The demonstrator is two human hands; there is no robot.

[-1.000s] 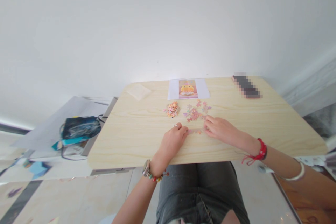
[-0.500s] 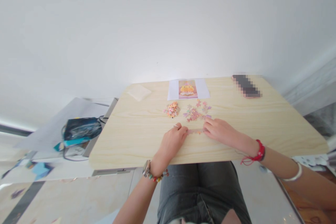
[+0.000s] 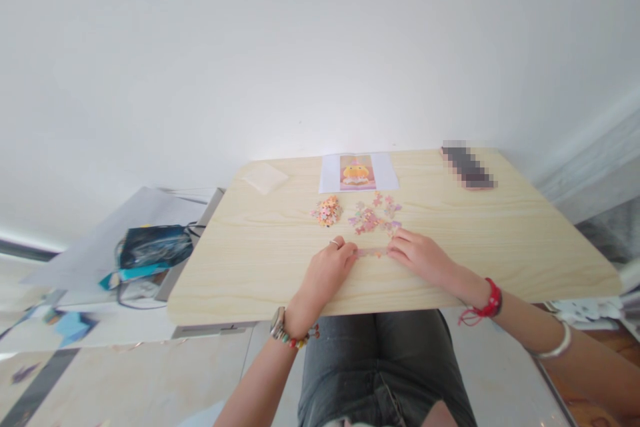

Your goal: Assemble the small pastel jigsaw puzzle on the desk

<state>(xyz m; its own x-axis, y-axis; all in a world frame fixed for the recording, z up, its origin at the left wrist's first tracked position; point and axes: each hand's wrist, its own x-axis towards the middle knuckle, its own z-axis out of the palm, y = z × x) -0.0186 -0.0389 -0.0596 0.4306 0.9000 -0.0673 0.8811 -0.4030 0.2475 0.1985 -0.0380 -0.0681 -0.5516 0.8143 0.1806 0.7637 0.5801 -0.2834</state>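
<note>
A thin pinkish strip of joined jigsaw pieces (image 3: 371, 252) lies flat on the wooden table (image 3: 240, 267). My left hand (image 3: 327, 271) has its fingers closed at the strip's left end. At the right end, the bent fingers of my right hand (image 3: 423, 255) press together on the strip. Both fingertips hide the ends. Just beyond my right hand are loose pink and purple jigsaw pieces (image 3: 369, 221), spread apart. A heaped pile of orange and pink pieces (image 3: 329, 211) sits to their left.
Behind the pieces lies a white sheet with a printed yellow cartoon picture (image 3: 357, 173). A pale flat packet (image 3: 265, 177) rests at the back left, and a blurred-out phone (image 3: 469, 165) at the back right. The white wall borders the table's far edge.
My right fingers have drawn in slightly, away from the loose pieces, and more of those show. My left hand stays on the strip's left end. The view has shifted a little.
</note>
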